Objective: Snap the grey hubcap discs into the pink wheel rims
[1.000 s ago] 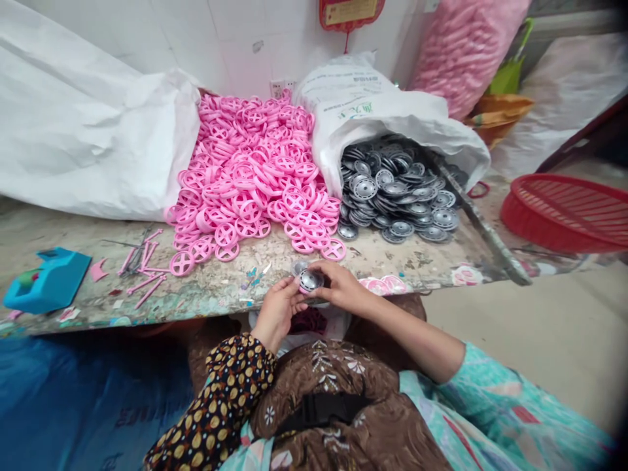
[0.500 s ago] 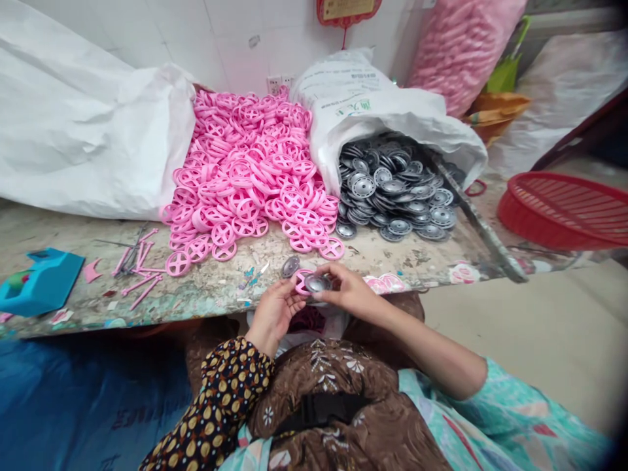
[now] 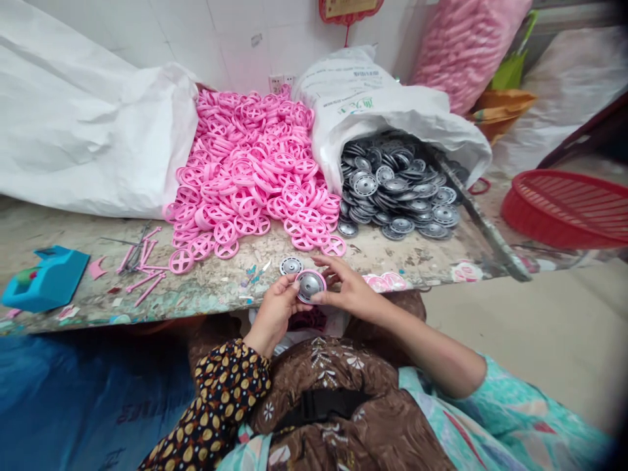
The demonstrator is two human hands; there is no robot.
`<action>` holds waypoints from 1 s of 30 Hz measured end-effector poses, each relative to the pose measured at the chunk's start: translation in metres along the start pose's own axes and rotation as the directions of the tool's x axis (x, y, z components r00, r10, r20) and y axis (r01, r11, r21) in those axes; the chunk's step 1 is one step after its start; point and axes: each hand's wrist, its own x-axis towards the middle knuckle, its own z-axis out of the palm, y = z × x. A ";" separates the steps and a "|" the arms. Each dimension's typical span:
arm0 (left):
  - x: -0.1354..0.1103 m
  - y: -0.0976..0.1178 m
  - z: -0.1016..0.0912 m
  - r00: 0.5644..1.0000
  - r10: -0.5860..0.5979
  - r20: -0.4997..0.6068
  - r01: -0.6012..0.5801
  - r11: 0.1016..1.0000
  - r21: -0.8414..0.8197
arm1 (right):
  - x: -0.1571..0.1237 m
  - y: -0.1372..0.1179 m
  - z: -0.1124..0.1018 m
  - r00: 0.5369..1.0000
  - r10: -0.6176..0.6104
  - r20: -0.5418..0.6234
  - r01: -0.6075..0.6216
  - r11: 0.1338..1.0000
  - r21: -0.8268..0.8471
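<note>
My left hand (image 3: 279, 307) is closed on the edge of a pink wheel (image 3: 321, 275), thumb on top, just over the table's front edge. A round grey disc (image 3: 311, 286) lies face up against the wheel and covers all but its pink rim. My right hand (image 3: 350, 291) is at the other side, its thumb on the disc's lower right edge and its index finger stretched out above the rim. Just behind the hands, a loose grey disc (image 3: 291, 265) rests on the table.
Behind lies a big heap of pink wheels (image 3: 250, 170), beside a white sack (image 3: 383, 98) spilling grey discs (image 3: 402, 190). A metal bar (image 3: 483, 226) slants past the sack toward a red basket (image 3: 564, 209). Pink rods (image 3: 147, 278) and a blue tape dispenser (image 3: 53, 278) are at left.
My right hand has brought the grey disc leftward onto the pink wheel, which it now nearly covers. The right index finger has lifted away from the disc. The view has shifted slightly.
</note>
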 end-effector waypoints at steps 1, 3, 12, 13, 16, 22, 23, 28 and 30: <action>-0.001 0.001 0.001 1.000 0.015 0.002 -0.015 1.000 0.017 | 0.001 -0.001 -0.003 0.999 0.051 0.017 -0.052 0.997 0.059; -0.003 0.001 0.002 0.999 0.043 0.022 -0.044 0.998 0.048 | 0.003 -0.001 -0.007 0.988 0.129 0.083 -0.142 0.973 0.181; -0.009 -0.009 0.002 0.989 0.144 0.018 -0.143 0.943 0.299 | -0.010 0.006 0.025 0.965 0.255 -0.063 -0.212 0.898 0.386; -0.009 -0.011 0.001 0.986 0.169 -0.001 -0.159 0.930 0.332 | -0.012 0.007 0.028 0.966 0.252 -0.058 -0.210 0.895 0.393; -0.009 -0.014 -0.005 0.971 0.238 0.012 -0.222 0.886 0.408 | -0.015 0.010 0.029 0.976 0.216 -0.034 -0.189 0.909 0.370; -0.002 -0.007 -0.020 0.970 0.163 0.179 -0.238 0.774 0.587 | -0.028 0.019 0.029 0.974 0.211 0.083 -0.223 0.957 0.187; 0.000 -0.004 -0.024 0.970 0.181 0.164 -0.244 0.744 0.622 | -0.032 0.019 0.031 0.969 0.220 0.112 -0.231 0.968 0.100; 0.018 0.005 -0.048 0.875 0.477 0.083 -0.324 0.450 0.832 | -0.042 0.019 0.028 0.976 0.118 0.185 -0.094 0.987 -0.134; 0.025 0.004 -0.054 0.815 0.573 0.089 -0.332 0.334 0.882 | -0.032 0.021 0.013 0.993 0.087 0.079 -0.073 0.984 -0.164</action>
